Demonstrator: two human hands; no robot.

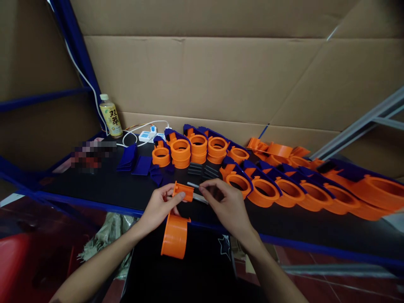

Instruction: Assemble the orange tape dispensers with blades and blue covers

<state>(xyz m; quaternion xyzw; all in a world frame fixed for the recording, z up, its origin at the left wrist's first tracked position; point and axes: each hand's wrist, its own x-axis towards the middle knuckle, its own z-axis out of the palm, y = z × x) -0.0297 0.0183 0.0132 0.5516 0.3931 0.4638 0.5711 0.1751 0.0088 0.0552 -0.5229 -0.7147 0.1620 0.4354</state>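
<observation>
My left hand grips an orange plastic ring part by its flat tab, the ring hanging below the table's front edge. My right hand pinches a thin grey metal strip whose end sits beside the tab. Both hands are over the near edge of the black table. Just beyond my fingers lie two small black ribbed blocks.
Several orange rings with blue pieces run in rows to the right and at the back centre. Loose blue flat pieces lie left of centre. A drink bottle and a white power strip stand by the cardboard wall.
</observation>
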